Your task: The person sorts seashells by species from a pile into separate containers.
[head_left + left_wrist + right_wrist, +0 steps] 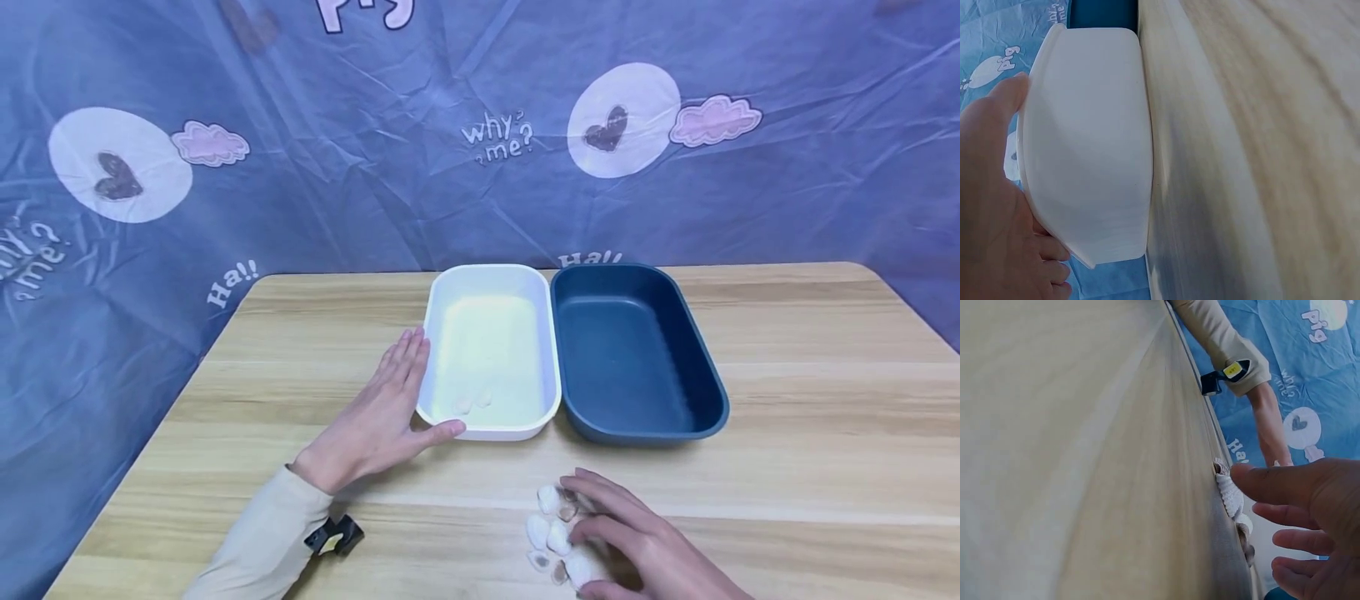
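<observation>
My left hand point(386, 412) lies along the left side of a white plastic tub point(491, 333), fingers straight, thumb at its near rim. In the left wrist view the thumb and fingers touch the rim of the tub point(1088, 137). Two small pale seashells point(472, 403) lie inside it near the front. My right hand point(637, 537) hovers low over a cluster of white and brownish seashells point(537, 531) on the table, fingers spread and loosely bent. From the right wrist, a ridged white shell point(1230, 495) shows beside the thumb, with no shell between the fingers.
A dark blue tub point(622, 367) stands right against the white one, on its right. Both are on a light wooden table point(825, 400). Behind hangs a blue printed cloth point(420, 167). A black device point(335, 536) is strapped at the left wrist.
</observation>
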Available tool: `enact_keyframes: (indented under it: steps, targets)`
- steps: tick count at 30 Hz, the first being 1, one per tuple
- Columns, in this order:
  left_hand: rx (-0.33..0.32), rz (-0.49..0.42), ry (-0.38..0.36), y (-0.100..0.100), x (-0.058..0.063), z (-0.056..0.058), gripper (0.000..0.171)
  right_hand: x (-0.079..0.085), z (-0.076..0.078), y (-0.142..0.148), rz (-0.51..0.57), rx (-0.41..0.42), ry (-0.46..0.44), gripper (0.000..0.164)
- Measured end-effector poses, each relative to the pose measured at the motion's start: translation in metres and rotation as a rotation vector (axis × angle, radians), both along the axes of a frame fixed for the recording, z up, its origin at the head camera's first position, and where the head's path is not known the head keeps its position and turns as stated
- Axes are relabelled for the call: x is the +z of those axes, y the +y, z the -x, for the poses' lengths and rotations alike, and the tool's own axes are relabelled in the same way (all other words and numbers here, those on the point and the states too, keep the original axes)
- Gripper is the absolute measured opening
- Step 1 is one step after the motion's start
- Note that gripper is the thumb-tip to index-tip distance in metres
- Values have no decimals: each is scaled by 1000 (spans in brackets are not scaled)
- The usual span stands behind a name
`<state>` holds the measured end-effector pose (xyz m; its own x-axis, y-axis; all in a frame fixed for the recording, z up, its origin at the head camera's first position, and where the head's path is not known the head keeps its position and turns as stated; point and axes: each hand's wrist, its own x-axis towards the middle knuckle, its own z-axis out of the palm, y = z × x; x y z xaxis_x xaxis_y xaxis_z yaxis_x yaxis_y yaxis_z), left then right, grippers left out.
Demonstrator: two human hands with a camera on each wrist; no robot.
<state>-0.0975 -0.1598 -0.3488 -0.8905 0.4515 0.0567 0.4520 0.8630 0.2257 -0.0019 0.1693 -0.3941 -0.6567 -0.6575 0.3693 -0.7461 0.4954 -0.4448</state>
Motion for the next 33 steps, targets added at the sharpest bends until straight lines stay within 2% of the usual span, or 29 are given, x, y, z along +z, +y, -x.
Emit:
enact_keyframes:
  steps: [7,16,24,30,33]
  targets:
    - [3,6,-11,1,-1,-1,111,-10,2,3,36,47,89,24]
    - [7,-7,-8,1,-1,0,112,-11,1,4,-27,12,52,21]
    - [4,-9,-7,1,-2,2,112,-11,3,1,44,42,108,21]
    - [5,-5,-4,0,-2,2,111,-10,1,-3,55,-7,87,31]
    - [5,-6,-6,0,-2,3,111,-9,0,-3,52,-2,50,27]
